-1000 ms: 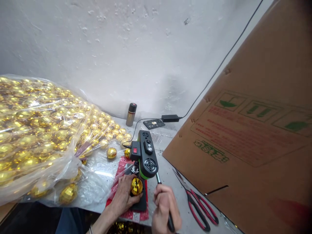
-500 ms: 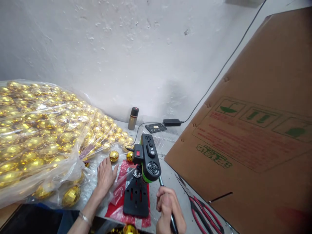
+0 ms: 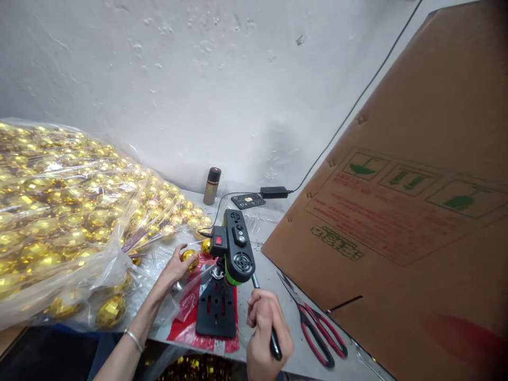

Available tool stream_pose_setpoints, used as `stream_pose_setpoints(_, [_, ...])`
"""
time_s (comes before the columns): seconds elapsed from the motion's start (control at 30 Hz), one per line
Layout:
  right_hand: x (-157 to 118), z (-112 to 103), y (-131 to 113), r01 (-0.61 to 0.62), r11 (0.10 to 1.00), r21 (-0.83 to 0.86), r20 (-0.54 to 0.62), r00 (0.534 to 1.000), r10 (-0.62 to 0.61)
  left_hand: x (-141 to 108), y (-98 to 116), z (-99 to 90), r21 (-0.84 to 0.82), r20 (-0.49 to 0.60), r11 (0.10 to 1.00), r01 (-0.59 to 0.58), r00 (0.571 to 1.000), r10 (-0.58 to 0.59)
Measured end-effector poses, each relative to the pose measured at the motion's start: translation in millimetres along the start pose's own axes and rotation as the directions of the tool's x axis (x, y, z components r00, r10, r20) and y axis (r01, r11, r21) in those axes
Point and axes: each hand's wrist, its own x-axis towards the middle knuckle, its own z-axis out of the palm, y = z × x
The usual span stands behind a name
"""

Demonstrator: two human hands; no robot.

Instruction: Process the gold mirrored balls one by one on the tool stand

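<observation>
A gold faceted ball (image 3: 191,259) lies between the thumb and fingers of my left hand (image 3: 177,266), over the red plastic sheet (image 3: 186,317). My right hand (image 3: 266,330) is wrapped round a dark pen-like tool (image 3: 274,343), whose metal shaft points up at the black device (image 3: 239,246) with round vents and a green underside. That device stands on a slotted black base plate (image 3: 216,315). Just behind it, partly hidden, is another gold ball (image 3: 205,246).
A big clear bag of gold balls (image 3: 51,211) fills the left. Red-handled scissors (image 3: 317,333) lie at the right beside a large cardboard box (image 3: 397,211). Behind are a bottle (image 3: 211,186), a dark patterned item (image 3: 248,200) and a black adapter (image 3: 273,192).
My left hand has closed round the gold ball and brought it slightly nearer the device. My right hand keeps its grip on the tool. The whole view has shifted slightly.
</observation>
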Motion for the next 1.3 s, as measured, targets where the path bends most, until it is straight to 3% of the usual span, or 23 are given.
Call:
stream_pose_setpoints(0.1, [12.9,4.2,-13.4,-0.043,0.999,-0.006,-0.005,0.999,0.043,-26.2,-3.2,13.5,-0.227,0.039,0.973,-0.046,0.998,0.056])
stream_pose_setpoints(0.17, [20.7,5.5,-19.1,-0.053,0.998,-0.014,0.004,0.999,0.053,-43.2,-6.4,26.9,-0.393,0.014,0.916,-0.076,0.996,0.089])
stream_pose_setpoints(0.23, [25.8,5.5,-21.6,-0.041,0.999,-0.020,0.011,0.999,0.042,-57.4,-11.3,40.5,-0.456,-0.024,0.881,-0.125,0.992,0.128])
stream_pose_setpoints(0.4, [24.5,2.0,-19.1,-0.015,0.999,-0.044,0.047,0.999,0.017,-75.0,-32.6,62.5,-0.221,-0.002,0.928,-0.300,0.952,0.307])
stream_pose_setpoints(0.53, [19.5,-0.5,-16.1,0.009,0.999,-0.043,0.058,0.998,-0.007,-80.0,-48.3,69.7,-0.100,0.024,0.878,-0.467,0.882,0.472])
stream_pose_setpoints(0.7, [16.4,-2.1,-14.8,0.011,0.999,-0.041,0.078,0.997,-0.007,-89.0,-52.3,75.5,-0.039,0.054,0.836,-0.548,0.834,0.549])
stream_pose_setpoints(0.93, [15.1,-4.2,-16.6,0.007,0.999,-0.039,0.091,0.996,-0.003,-91.8,-47.9,75.5,-0.013,0.080,0.856,-0.517,0.853,0.516])
stream_pose_setpoints(1.17, [14.4,-4.1,-15.4,0.013,0.999,-0.038,0.098,0.995,-0.009,-82.6,-21.9,71.9,0.062,0.169,0.887,-0.457,0.881,0.442])
stream_pose_setpoints(1.3, [13.4,-4.5,-15.0,0.012,0.999,-0.032,0.097,0.995,-0.008,-80.7,-17.5,76.1,0.067,0.148,0.884,-0.464,0.880,0.451])
